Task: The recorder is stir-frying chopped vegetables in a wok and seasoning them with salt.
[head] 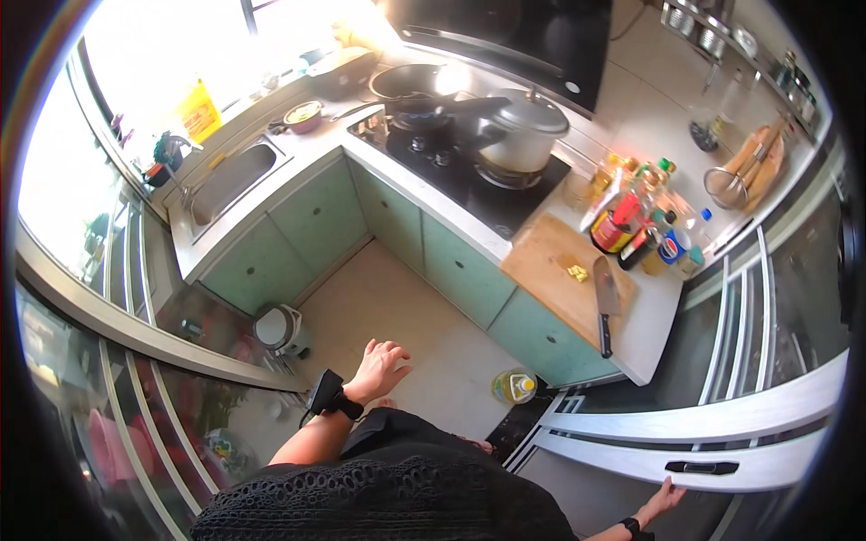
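Observation:
My left hand (380, 368) hangs over the tiled floor in front of my body, fingers loosely bent and apart, with nothing in it. A black device is strapped to that wrist (327, 392). At the lower right, my right hand (662, 502) is at the edge of the white-framed sliding glass door (758, 466), just below its black recessed handle (701, 467). A fingertip appears to touch the frame there; the fingers are not wrapped around it. A dark band circles the right wrist.
A cutting board (544, 260) bears chopped yellow pieces (578, 272) and a cleaver (606, 304), handle overhanging. A pressure cooker (524, 132) and a wok (413, 84) stand on the gas hob (433, 159). An oil bottle (514, 387) stands on the floor. The sink (233, 179) is at left.

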Demonstrator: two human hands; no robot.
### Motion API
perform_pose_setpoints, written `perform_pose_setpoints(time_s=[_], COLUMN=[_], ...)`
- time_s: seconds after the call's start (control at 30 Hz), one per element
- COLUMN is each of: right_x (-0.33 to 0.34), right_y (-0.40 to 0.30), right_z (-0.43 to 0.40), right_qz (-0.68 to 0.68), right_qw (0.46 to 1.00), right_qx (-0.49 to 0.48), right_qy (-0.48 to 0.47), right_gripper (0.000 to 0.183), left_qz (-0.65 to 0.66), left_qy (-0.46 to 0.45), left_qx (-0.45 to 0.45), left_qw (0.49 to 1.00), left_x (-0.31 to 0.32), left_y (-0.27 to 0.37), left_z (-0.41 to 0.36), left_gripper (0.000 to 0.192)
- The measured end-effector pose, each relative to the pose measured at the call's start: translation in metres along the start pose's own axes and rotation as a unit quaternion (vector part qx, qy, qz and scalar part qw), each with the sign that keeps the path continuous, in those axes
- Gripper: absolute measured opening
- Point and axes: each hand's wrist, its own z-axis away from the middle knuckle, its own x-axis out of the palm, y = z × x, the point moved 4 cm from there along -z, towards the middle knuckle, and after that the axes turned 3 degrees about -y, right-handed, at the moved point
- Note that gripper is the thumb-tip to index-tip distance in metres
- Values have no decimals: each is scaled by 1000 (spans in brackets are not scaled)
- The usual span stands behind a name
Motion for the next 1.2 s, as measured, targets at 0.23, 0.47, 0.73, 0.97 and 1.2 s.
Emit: perform_pose_setpoints(time_s=[0.23,0.47,0.73,0.97,1.2], right_x=[-3,81,458,701,871], right_y=[-19,-8,-110,-307,-442], right_z=[75,151,274,355,329], right_qz=[86,96,-6,-37,-79], right_qw=[994,974,929,843,852], right_qx=[64,204,187,-45,-250], right_qy=[32,15,-320,-535,-454], right_gripper=[28,22,11,16,35], left_qz=[17,29,77,110,192], left_qy=[68,126,159,234,322], left_qx=[-37,-77,-177,-220,-332], left_qw=[997,989,968,941,865], left_x=[-43,-108,-143,-173,-242], left_y=[-92,-197,-286,-340,-407], left_z=[7,20,27,-8,-70], left_gripper=[22,23,21,20,16])
